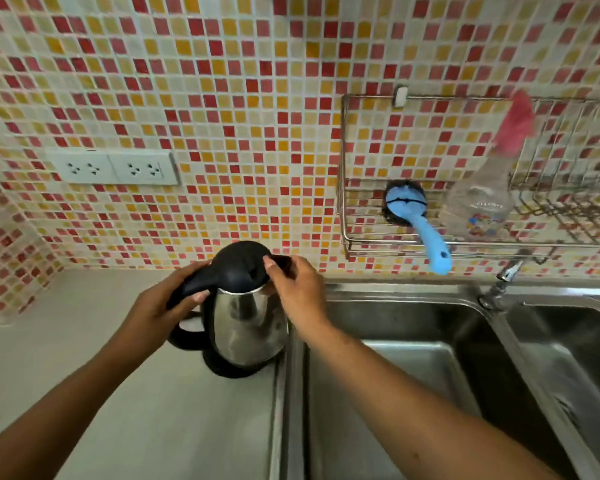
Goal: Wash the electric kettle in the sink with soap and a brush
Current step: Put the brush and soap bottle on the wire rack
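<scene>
A steel electric kettle with a black lid and black handle stands on its black base on the counter, right beside the sink's left edge. My left hand grips the top of the black handle. My right hand rests on the kettle's right upper side, with fingers on the raised black lid. A blue-handled brush with dark bristles lies in the wire wall rack, its handle hanging over the front. A clear soap bottle with a pink top leans in the same rack.
A double steel sink takes up the right side, with a tap at the divider. The wire rack juts from the tiled wall above the sink. Two wall sockets sit to the left. The grey counter extends leftward.
</scene>
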Motion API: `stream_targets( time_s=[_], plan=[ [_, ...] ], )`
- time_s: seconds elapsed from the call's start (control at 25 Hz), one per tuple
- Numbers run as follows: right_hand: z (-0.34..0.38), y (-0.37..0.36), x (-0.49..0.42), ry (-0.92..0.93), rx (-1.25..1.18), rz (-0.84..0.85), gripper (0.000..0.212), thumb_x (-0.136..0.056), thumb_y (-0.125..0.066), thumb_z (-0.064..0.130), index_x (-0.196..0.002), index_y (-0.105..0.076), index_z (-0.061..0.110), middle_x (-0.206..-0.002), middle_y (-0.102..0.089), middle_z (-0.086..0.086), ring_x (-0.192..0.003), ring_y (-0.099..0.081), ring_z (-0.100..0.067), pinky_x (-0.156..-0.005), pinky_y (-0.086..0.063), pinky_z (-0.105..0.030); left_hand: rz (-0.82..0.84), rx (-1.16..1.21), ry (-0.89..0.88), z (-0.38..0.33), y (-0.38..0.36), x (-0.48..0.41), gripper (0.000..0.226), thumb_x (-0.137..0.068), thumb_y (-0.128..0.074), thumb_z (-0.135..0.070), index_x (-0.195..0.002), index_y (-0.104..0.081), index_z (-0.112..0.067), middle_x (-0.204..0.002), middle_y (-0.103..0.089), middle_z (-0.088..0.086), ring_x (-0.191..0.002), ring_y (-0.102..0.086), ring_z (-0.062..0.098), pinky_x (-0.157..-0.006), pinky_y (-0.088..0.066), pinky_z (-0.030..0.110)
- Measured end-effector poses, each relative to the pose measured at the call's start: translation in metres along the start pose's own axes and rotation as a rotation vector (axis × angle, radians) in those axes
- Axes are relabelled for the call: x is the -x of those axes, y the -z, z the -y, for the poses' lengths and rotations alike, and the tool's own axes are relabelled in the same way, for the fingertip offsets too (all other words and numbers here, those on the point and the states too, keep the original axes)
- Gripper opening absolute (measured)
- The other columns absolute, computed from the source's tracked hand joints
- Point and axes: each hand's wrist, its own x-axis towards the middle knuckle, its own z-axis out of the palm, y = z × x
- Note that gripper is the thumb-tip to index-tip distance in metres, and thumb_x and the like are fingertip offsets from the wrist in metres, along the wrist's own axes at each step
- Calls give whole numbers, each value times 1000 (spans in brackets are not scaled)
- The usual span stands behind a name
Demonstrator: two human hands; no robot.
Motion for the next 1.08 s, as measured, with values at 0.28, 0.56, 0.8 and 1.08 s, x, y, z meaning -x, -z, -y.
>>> stream_targets(
  time_s=[0.28, 0.56, 0.8, 1.08],
  plan=[
    [2, -47, -14, 0, 55, -34, 40, -86, -64, 48, -113, -64, 18, -108, -70, 5, -102, -64, -12, -90, -53, -28, 66, 53, -13, 47, 27, -32, 81, -91, -61, -6, -104, -40, -83, -102, -52, -57, -95, -52, -29, -73, -41, -5],
    [6, -47, -11, -22, 80, -112, 24, -85, -68, 41, -92, -66, 19, -80, -67, 11, -72, -61, 2, -57, -43, -1, 129, 97, -45, 62, 27, -34, 57, -92, -61, -10, -129, -45, -50, -106, -49, -58, -101, -47, -32, -77, -38, -7],
    [1, -59, -5, -37, 87, -112, 30, -84, -69, 42, -100, -67, 16, -89, -69, 7, -77, -62, 1, -60, -44, 1, 171, 53, -26, 69, 38, -36, 75, -89, -60, -19, -108, -33, -86, -105, -45, -62, -100, -44, -35, -76, -35, -9],
    [-3, -57, 1, -81, 19, -84, 29, -82, -69, 47, -97, -60, 24, -90, -68, 10, -83, -63, -1, -63, -44, -5, 174, -4, -30, 89, 33, -34, 54, -88, -56, -33, -132, -34, -56, -112, -42, -61, -109, -44, -24, -88, -34, -2]
  ],
)
